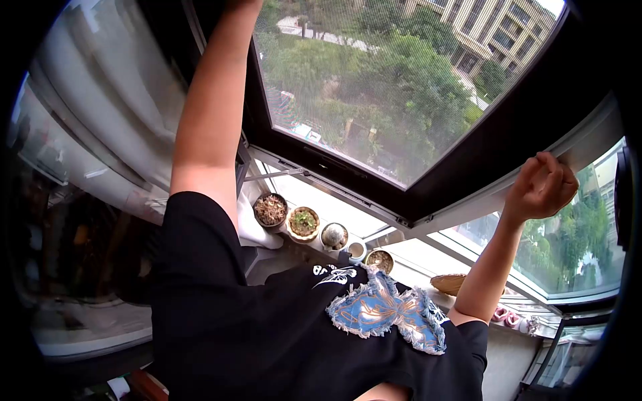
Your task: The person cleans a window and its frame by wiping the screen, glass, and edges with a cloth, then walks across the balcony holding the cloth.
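The left forearm (217,87) runs off the top edge, which cuts away the left hand, so what its fingers touch cannot be told; the window screen (361,100) is cropped there too. Whether the right hand (543,187) touches the pale frame (592,140) is unclear, its fingertips being partly hidden by their curl. The dim shapes (83,234) at left blur together, and the pink things (506,317) are too small to identify.

White lettering (324,270) on the black shirt (267,341) is not clearly legible.
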Tool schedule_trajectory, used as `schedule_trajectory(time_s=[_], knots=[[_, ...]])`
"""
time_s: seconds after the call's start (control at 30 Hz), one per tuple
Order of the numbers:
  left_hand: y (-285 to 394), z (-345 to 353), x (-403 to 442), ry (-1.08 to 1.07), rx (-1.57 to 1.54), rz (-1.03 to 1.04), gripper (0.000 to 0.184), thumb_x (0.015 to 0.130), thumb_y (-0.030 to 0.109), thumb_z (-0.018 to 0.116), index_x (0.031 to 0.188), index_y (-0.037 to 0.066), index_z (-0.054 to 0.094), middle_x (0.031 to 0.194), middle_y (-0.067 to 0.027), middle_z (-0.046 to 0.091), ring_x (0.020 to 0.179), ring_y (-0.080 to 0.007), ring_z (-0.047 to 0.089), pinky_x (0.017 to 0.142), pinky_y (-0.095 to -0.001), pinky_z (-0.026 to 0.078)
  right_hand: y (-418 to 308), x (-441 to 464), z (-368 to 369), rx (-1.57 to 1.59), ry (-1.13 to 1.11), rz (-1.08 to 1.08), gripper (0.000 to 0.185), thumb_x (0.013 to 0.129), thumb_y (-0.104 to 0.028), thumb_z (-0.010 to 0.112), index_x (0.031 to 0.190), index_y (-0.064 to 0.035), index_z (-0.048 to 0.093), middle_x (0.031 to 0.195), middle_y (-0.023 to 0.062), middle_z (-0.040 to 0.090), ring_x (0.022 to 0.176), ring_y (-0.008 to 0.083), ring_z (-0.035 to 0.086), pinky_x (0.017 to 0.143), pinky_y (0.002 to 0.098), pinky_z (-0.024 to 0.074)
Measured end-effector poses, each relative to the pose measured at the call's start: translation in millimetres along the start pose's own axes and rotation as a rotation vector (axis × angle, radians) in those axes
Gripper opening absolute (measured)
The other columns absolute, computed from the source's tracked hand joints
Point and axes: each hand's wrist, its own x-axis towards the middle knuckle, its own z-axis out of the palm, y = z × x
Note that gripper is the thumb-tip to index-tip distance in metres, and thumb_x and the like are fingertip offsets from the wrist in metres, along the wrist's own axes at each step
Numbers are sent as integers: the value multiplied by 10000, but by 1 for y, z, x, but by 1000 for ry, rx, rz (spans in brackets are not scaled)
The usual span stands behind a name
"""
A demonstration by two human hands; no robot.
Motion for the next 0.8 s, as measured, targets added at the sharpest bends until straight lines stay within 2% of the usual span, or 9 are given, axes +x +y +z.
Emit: schedule_trajectory(time_s=[0.1,0.13,0.23,0.37,0.53,0.6,0.67,0.7,0.8], knots=[[23,-22,-112,-67,15,-121,460,895,88,641,1344,191,628,1299,-127,585,1118,-341,546,949,-457,455,4,-2,0,-3,-9,-11,63,882,-277,736,840,-234,756,887,-25,613,861,133,587,767,314,558],[34,-32,-164,-58,-57,-204,687,786,89,762,1415,328,628,1319,-72,575,1143,-310,533,944,-436,440,4,-3,1,-4,-18,-9,63,882,-277,736,840,-234,756,887,-25,613,861,133,587,767,314,558],[67,-70,-244,-241,-12,-374,704,794,62,743,1462,221,586,1336,-160,527,1144,-365,506,996,-470,407,11,-5,2,8,8,-40,45,868,-265,749,834,-240,762,887,-25,631,856,129,586,722,283,546],[88,-105,-336,-405,58,-531,752,819,63,730,1530,143,497,1310,-175,500,1140,-390,504,1008,-487,411,15,-5,2,9,3,-90,50,861,-274,764,825,-239,764,890,-25,628,851,113,585,681,260,544],[106,-131,-368,-653,234,-611,792,850,86,719,1570,63,388,1274,-200,503,1118,-404,529,990,-483,455,18,-9,1,23,-8,-85,54,858,-274,772,825,-231,768,887,-25,615,839,112,588,640,230,534],[109,-139,-372,-733,325,-562,765,846,145,743,1531,42,420,1245,-173,514,1100,-389,549,963,-478,487,20,-10,2,25,-5,-97,51,854,-270,776,826,-228,770,889,-24,612,834,113,587,628,224,531],[115,-146,-378,-994,497,-635,719,835,214,766,1475,61,477,1203,-128,524,1089,-351,568,893,-443,545,21,-11,0,18,-7,-99,57,843,-274,788,825,-221,772,900,-12,616,839,113,583,615,226,531],[113,-149,-389,-1045,579,-563,684,822,266,780,1427,82,519,1172,-96,526,1090,-311,579,817,-402,584,22,-11,0,11,-12,-95,57,843,-274,788,825,-221,772,900,-12,616,839,113,583,615,226,531],[108,-154,-393,-1112,601,-438,658,822,287,793,1391,54,558,1133,-93,531,1035,-294,599,793,-385,596,22,-13,0,1,-32,-93,47,827,-256,798,822,-216,774,903,-5,610,857,120,578,626,239,519]])
